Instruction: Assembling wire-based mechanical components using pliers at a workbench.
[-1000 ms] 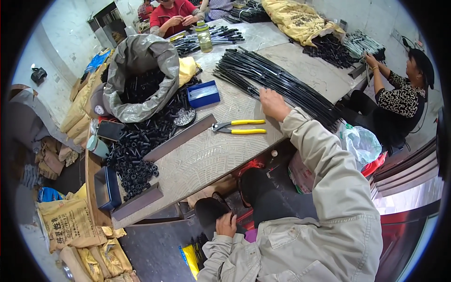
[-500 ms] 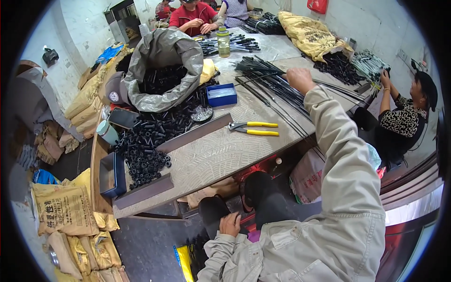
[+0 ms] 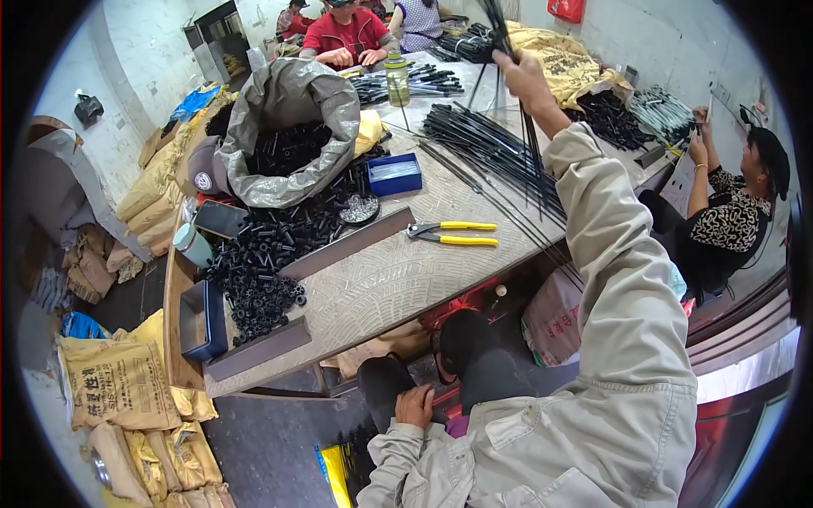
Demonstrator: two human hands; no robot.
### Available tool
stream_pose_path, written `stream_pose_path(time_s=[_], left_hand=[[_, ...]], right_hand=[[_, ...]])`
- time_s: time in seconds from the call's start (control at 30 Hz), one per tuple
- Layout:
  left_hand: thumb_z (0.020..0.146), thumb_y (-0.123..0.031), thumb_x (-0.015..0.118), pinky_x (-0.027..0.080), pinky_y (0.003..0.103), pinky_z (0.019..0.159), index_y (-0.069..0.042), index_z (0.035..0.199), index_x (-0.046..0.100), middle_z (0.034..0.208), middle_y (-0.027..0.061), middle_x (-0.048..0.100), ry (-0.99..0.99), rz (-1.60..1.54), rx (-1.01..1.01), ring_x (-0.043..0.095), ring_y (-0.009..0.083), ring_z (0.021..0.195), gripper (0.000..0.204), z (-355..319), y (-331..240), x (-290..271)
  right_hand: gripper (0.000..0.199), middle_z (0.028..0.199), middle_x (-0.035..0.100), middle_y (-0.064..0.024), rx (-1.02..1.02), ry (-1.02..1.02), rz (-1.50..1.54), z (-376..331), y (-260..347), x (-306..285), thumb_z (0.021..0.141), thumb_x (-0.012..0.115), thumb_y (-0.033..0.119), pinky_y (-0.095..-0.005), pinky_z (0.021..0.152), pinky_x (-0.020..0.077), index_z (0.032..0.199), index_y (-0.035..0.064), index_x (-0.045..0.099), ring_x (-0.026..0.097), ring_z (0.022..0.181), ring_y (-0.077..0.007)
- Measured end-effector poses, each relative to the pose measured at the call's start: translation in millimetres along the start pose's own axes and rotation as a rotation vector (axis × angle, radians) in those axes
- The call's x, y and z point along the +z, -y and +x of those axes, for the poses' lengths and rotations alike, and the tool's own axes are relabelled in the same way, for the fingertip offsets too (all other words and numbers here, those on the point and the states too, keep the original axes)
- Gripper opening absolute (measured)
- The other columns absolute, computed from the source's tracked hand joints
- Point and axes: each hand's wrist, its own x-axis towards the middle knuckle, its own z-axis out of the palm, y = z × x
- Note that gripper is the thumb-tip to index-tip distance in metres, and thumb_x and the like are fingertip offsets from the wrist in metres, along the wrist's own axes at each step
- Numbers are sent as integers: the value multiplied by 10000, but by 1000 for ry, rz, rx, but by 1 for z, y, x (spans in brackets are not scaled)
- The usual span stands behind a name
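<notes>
My raised right hand (image 3: 529,89) is closed around a small bundle of thin black rods (image 3: 497,25), held steeply tilted above the table. The lower ends of several rods hang beside my wrist, over a pile of similar black rods (image 3: 483,144) lying on the tabletop. My left hand (image 3: 415,406) rests on my leg below the table edge, fingers loosely laid and holding nothing. Between the rod pile and the near edge lie pliers with yellow handles (image 3: 466,240).
Small black tubular parts (image 3: 262,262) spread around a grey sack (image 3: 339,110) at left. Blue boxes (image 3: 395,184), metal bars (image 3: 356,241) and a green bottle (image 3: 397,80) stand on the table (image 3: 381,296). Co-workers sit at the far side and right (image 3: 728,203).
My right hand has risen from the pile, lifting the bundle and swinging it from nearly lying to steep. The far co-worker's hands have moved apart. My left hand stays put.
</notes>
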Motion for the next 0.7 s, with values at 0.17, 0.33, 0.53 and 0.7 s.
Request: stream_pose_path(time_s=[0.17,0.33,0.53,0.7], left_hand=[[809,-205,580,418,353,754,-90,918,644,852,89,635,-9,-5,1,584,286,808,170,4,-3,1],[822,-189,570,444,354,727,-76,934,638,840,105,638,-2,44,31,600,279,779,174,0,2,2],[864,-36,530,481,229,580,16,1015,611,742,62,623,-32,-451,68,594,107,649,179,64,-82,-89],[861,-39,541,484,239,609,28,973,602,760,78,619,-12,-696,335,581,113,666,144,160,-191,-161]], right_hand=[[304,540,451,14,-191,-235,109,16,2,-3,848,587,308,-237,381,307,824,8,541,397,425,-69],[245,626,545,-121,-93,-116,123,-82,-68,46,867,548,226,-343,532,415,823,-11,507,524,555,-212],[167,558,492,5,171,333,258,-73,-14,39,837,589,171,-232,338,317,838,20,518,421,383,-70],[179,572,507,-14,209,610,266,-82,47,20,822,588,145,-219,313,339,879,2,497,431,369,-65]])
